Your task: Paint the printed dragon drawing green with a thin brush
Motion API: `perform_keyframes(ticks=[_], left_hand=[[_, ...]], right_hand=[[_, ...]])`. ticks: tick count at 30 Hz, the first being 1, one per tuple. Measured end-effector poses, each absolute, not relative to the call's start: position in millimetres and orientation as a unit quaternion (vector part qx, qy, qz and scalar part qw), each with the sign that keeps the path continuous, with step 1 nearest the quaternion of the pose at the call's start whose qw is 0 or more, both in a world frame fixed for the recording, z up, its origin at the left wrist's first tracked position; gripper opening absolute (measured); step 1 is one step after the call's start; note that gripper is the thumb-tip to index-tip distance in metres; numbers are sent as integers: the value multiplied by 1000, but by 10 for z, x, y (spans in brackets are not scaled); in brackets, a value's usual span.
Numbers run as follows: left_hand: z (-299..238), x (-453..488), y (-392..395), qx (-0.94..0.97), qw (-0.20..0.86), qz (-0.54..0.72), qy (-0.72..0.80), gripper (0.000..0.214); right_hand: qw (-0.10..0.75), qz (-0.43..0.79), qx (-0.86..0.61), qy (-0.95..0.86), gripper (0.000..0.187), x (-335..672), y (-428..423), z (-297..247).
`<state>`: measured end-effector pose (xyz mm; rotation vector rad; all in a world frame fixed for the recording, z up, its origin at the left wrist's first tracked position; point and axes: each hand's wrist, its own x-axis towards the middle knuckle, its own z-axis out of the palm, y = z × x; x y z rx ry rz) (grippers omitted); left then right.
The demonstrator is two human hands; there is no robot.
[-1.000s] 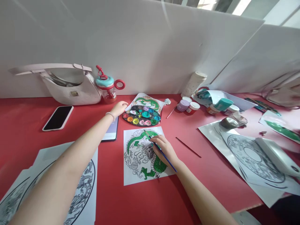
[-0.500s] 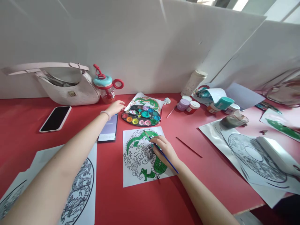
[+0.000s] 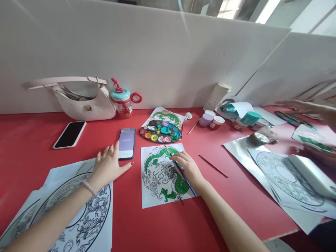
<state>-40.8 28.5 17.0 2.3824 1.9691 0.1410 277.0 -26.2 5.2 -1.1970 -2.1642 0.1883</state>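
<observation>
Pinched in my right hand (image 3: 187,167) is a blue paintbrush (image 3: 187,182), its tip near the top of a dragon drawing (image 3: 146,198). Parts of that dragon are green; its middle and left are black outline. My left hand (image 3: 109,164) hovers or rests, fingers spread, over the top of a round dragon print (image 3: 105,224), just left of a phone with a lit screen (image 3: 126,143). I cannot tell whether it touches the table. Behind the drawing sits a black paint palette (image 3: 160,137) with several colours, overlapping a second painted dragon sheet (image 3: 168,115).
A dark phone (image 3: 70,134), white handbag (image 3: 81,108) and red-handled cup (image 3: 124,103) stand left. Paint jars (image 3: 206,119), a leaning white cylinder (image 3: 217,96) and a thin brush (image 3: 213,166) lie right. Another person's hand (image 3: 312,106) reaches in at far right, above brushes.
My left hand has drawn back from beside the palette toward me, spreading its fingers. My right hand stays at the drawing with the paintbrush. Another person's hand has appeared at the right.
</observation>
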Motion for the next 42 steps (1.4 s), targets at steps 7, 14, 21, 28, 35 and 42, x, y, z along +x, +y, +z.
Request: perform_keyframes(ticks=[7, 14, 21, 28, 35, 42], left_hand=[[110, -284, 346, 769, -17, 125, 626, 89], [193, -334, 543, 719, 86, 128, 678, 109], [320, -207, 558, 686, 140, 118, 704, 118], [313, -162, 437, 723, 24, 240, 648, 109], [491, 130, 319, 742, -55, 374, 554, 96], [435, 290, 184, 759, -64, 398, 511, 96]], right_hand=[[284, 61, -481, -827, 25, 2860, -272, 86], [255, 39, -512, -819, 26, 2942, -270, 67], [250, 37, -505, -825, 26, 2921, -288, 50], [247, 26, -506, -826, 25, 2919, -308, 67], [246, 17, -505, -827, 32, 2930, -270, 1], [251, 15, -509, -823, 36, 2958, -258, -18]])
